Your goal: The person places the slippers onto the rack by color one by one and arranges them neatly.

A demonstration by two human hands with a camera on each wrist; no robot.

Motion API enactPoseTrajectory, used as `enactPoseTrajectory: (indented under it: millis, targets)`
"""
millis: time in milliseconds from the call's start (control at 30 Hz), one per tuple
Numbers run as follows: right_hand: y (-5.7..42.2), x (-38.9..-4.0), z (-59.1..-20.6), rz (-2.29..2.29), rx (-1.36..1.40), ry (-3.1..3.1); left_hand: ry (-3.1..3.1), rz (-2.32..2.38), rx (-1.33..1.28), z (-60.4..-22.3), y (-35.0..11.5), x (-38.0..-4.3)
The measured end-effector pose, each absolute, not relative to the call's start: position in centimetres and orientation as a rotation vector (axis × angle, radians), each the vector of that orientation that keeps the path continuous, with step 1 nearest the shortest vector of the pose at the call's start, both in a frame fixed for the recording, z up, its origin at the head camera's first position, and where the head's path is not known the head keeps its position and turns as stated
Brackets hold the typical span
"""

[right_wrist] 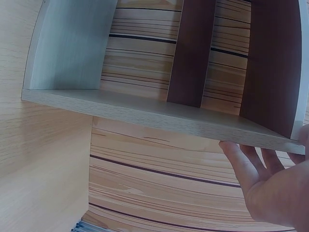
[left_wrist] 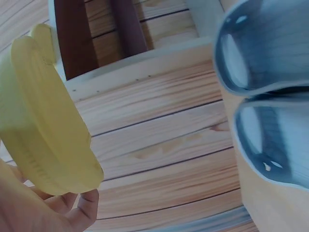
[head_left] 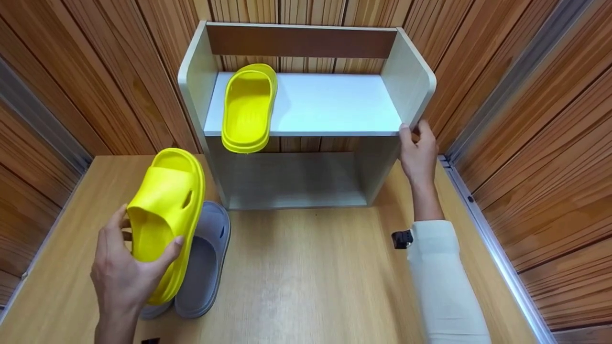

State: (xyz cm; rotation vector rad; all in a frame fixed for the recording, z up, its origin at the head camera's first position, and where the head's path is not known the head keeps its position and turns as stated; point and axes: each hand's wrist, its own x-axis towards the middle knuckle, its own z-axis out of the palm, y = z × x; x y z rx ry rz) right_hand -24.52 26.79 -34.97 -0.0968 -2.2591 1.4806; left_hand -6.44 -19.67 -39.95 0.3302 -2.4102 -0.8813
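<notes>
The left hand (head_left: pixel 125 267) grips a yellow slipper (head_left: pixel 165 186) above two grey slippers (head_left: pixel 201 279); the right hand (head_left: pixel 420 157), well apart from it, holds a rack (head_left: pixel 409 79) by its right side. A second yellow slipper (head_left: pixel 247 112) sits at the left of the white shelf (head_left: pixel 334 102), overhanging the front edge.

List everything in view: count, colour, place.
Two-tier rack: 1, pale with white upper shelf, centre
Wooden surface: 1, tan, beneath the rack
Slide slippers: 2, yellow, one on upper shelf, one held
Grey slippers: 2, grey, surface's left side
Plank walls: 3, brown, back and sides
Metal strips: several, grey, along walls
Wrist device: 1 clear, black, right wrist
Sleeve: 1, pale, right arm
Left hand: 1, holding yellow slipper
Right hand: 1, gripping the rack
</notes>
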Motion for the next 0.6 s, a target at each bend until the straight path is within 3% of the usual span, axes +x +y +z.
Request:
enactPoseTrajectory:
  millis: [600]
  targets:
    - [26.9,-24.4,-35.1,1.492,-0.068,-2.235,-2.284,-0.95,0.077,-36.1,-17.6,-5.9]
